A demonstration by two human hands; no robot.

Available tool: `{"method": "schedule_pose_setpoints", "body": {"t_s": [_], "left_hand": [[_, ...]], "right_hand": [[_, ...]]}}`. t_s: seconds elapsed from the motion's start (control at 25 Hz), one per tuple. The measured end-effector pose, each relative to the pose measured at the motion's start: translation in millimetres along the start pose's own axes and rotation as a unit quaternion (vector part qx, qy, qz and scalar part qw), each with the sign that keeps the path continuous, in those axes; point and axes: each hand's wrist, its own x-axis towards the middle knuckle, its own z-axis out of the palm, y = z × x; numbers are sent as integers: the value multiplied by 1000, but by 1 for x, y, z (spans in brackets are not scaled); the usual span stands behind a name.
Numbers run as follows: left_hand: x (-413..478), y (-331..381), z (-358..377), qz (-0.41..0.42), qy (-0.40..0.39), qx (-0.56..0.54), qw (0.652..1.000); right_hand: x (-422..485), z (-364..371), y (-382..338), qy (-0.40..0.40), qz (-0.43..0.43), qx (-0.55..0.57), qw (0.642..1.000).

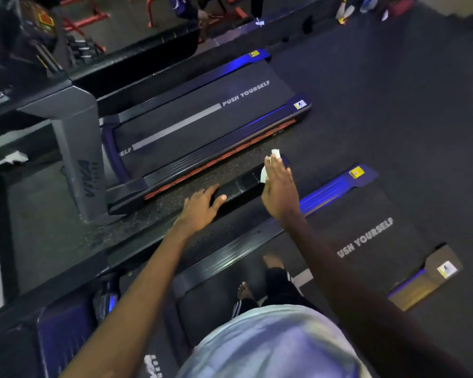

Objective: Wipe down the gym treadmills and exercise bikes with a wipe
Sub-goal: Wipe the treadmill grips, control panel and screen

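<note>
**Handrail Wipe-Down, Near Treadmill**

Bare feet (246, 291) stand on the belt of the near treadmill (366, 236), lettered "USH YOURSELF". Ahead of them runs the machine's black handrail (241, 188). The left grip (202, 199) grasps this handrail, fingers curled over the top, thumb on the near side. Just right of it, the right grip (280, 192) lies released, fingers straight, pressing the white wipe (265, 173) against the handrail's far end. The wipe shows beyond the fingertips and beside the palm. Past the rail, a strip of speckled floor (161, 199) separates off a second treadmill (202, 118), marked "PUSH YOURSELF", blue-lit along its side rails. Red-framed equipment (88, 21) stands farthest off.
</note>
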Motion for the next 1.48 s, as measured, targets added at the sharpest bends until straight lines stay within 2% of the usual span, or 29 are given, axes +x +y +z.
{"method": "schedule_pose_setpoints", "body": {"t_s": [0.16,0.28,0.44,0.56,0.68,0.84,0.96,1.08,1.2,1.28,1.36,1.48], "left_hand": [[16,20,-2,47,6,-59,997],[29,42,-1,80,-16,-52,995],[42,55,-3,58,-20,-31,998],[46,65,-6,32,-40,-30,998],[48,68,-6,9,-40,-47,998],[47,66,-7,-3,-43,-81,996],[46,68,-6,-8,-41,-102,994],[44,71,-5,-15,-40,-117,992],[43,73,-6,-18,-40,-119,992],[42,74,-7,-23,-44,-125,991],[41,74,-7,-27,-39,-126,991],[42,71,-5,-34,-38,-124,991]], "right_hand": [[21,-5,5,0,28,-19,999],[-13,0,13,41,49,35,997],[-11,2,16,17,17,69,997],[-8,3,24,40,28,114,992],[-26,18,6,81,100,292,948],[-37,20,-17,32,177,434,883],[-32,24,-11,3,208,475,855],[-28,29,-9,-12,248,545,801],[-27,34,-9,18,263,576,774],[-20,35,-3,47,306,578,755],[-16,32,-1,57,344,568,746],[-27,25,-5,94,342,546,759]]}}
